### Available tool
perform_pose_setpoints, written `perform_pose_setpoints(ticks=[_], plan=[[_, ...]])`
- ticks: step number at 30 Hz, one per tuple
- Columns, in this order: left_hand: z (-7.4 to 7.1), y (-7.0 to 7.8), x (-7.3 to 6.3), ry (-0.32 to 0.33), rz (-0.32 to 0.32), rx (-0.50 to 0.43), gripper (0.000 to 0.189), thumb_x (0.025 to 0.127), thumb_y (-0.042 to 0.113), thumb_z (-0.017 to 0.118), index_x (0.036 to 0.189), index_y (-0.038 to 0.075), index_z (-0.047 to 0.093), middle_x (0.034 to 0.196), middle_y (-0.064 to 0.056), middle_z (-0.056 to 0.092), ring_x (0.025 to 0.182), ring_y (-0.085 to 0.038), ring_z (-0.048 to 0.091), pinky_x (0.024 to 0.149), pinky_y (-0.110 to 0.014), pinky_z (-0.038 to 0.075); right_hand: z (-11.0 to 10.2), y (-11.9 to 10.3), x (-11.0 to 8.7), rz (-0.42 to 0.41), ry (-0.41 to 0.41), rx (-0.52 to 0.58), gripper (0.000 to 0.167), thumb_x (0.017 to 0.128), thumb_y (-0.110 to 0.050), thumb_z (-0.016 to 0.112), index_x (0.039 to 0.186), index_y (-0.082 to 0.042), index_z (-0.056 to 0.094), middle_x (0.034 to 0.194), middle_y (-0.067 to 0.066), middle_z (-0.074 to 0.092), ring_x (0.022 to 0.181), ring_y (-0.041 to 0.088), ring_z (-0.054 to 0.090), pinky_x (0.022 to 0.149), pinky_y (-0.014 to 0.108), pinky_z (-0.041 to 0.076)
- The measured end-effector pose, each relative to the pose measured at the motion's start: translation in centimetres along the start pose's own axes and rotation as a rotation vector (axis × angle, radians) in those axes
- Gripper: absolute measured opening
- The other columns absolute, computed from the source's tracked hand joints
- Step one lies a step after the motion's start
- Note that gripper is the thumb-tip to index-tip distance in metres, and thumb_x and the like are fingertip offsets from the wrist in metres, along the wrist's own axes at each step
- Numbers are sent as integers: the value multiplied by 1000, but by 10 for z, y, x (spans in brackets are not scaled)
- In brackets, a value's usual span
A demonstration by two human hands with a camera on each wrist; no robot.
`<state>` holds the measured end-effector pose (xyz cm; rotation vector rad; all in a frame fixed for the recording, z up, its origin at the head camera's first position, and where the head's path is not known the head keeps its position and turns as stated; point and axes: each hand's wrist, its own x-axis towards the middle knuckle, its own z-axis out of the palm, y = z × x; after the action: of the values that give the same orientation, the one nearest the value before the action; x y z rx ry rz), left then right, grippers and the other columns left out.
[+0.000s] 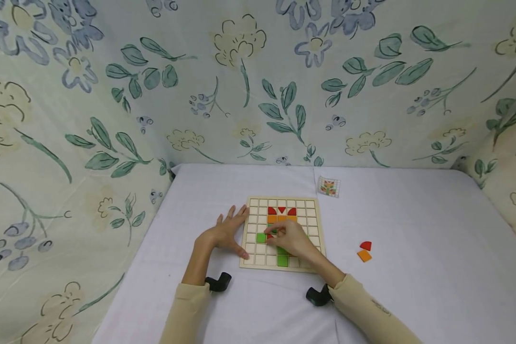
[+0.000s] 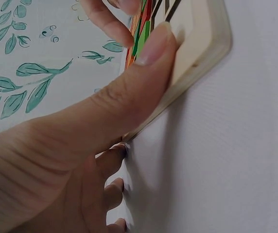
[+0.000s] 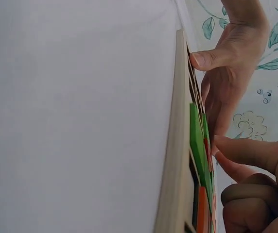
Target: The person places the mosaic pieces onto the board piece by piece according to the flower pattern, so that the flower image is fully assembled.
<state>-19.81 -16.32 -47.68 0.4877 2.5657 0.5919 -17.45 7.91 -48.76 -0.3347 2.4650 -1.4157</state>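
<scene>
A square wooden grid board (image 1: 253, 263) lies on the table, with red, orange and green pieces set in its cells. My left hand (image 1: 225, 234) steadies it at the left, thumb on the near-left corner and spread fingers along the side. Over the board's middle, my right hand (image 1: 291, 238) pinches a small red piece (image 1: 270, 236) between thumb and index finger, right beside a green square (image 1: 261, 238). In the right wrist view, the thumb and index fingertips meet close at the board's surface, the other fingers curled. The right hand covers several cells in the head view.
A loose red quarter-round piece (image 1: 366, 245) and an orange square (image 1: 364, 256) lie right of the board. Behind it is a small pattern card (image 1: 328, 187). White cloth (image 1: 434, 248) covers the table; flowered fabric (image 1: 241, 95) hangs around it.
</scene>
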Motion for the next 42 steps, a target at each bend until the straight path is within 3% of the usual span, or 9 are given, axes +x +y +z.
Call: perform_pose_setpoints(ticks=[9, 20, 27, 37, 42], plan=[[1, 1, 0, 6, -8, -2, 140, 64, 44, 98, 168, 15, 9, 176, -1, -1, 163, -33, -11, 131, -62, -3, -51, 19, -30, 67, 54, -40, 29, 91, -17, 79, 118, -6, 77, 55, -3, 33, 48, 12, 30, 45, 21, 21], [1, 0, -3, 5, 1, -3, 140, 64, 44, 97, 168, 15, 8, 176, -2, -1, 163, -34, -11, 131, -62, -4, -111, 54, -79, 156, 176, -127, 37, 89, -18, 80, 123, -4, 74, 59, -6, 32, 52, 7, 29, 46, 21, 23], [1, 0, -3, 4, 6, -11, 140, 64, 43, 98, 168, 13, 9, 176, -3, -1, 163, -35, -11, 131, -63, -3, -133, 75, -101, 216, 195, -102, 43, 90, -18, 79, 129, -3, 71, 58, -6, 34, 52, 8, 34, 48, 24, 29], [-1, 2, -3, 5, 11, -6, 139, 64, 43, 98, 168, 13, 10, 176, -3, 0, 163, -35, -11, 131, -63, -3, -153, 100, -123, 287, 208, -127, 54, 87, -28, 83, 134, -6, 68, 59, -6, 30, 54, 5, 26, 47, 24, 25], [-1, 1, -3, 6, 12, -8, 139, 64, 43, 98, 168, 13, 10, 176, -4, 0, 163, -35, -10, 131, -63, -3, -164, 105, -130, 333, 194, -122, 61, 83, -25, 86, 137, -3, 66, 60, -6, 30, 55, 7, 27, 47, 25, 24]])
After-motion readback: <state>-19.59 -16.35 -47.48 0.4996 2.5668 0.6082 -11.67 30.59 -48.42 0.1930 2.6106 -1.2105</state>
